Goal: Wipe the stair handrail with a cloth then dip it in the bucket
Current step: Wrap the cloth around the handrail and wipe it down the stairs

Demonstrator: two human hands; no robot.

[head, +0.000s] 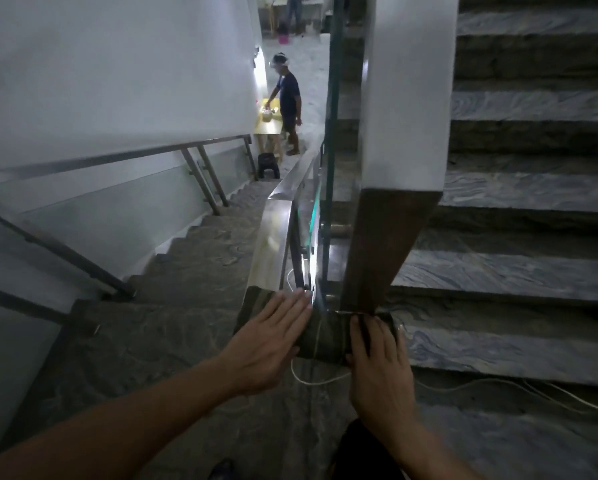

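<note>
A steel handrail (273, 237) runs from the landing down the stairs. A dark cloth (325, 336) is draped over its near end, where the rail turns at the corner. My left hand (270, 341) lies flat on the left part of the cloth, fingers stretched out along the rail. To the right, my right hand (377, 362) has its fingers curled over the cloth's right part and grips it against the rail. I see no bucket near my hands.
A white and brown post (387, 237) rises just behind the cloth. Stairs go down on the left and up on the right. A white cable (481, 384) trails over the landing. Below, a person (289, 102) stands at a yellow table near a black stool (268, 164). A small pink container (283, 38) sits far off.
</note>
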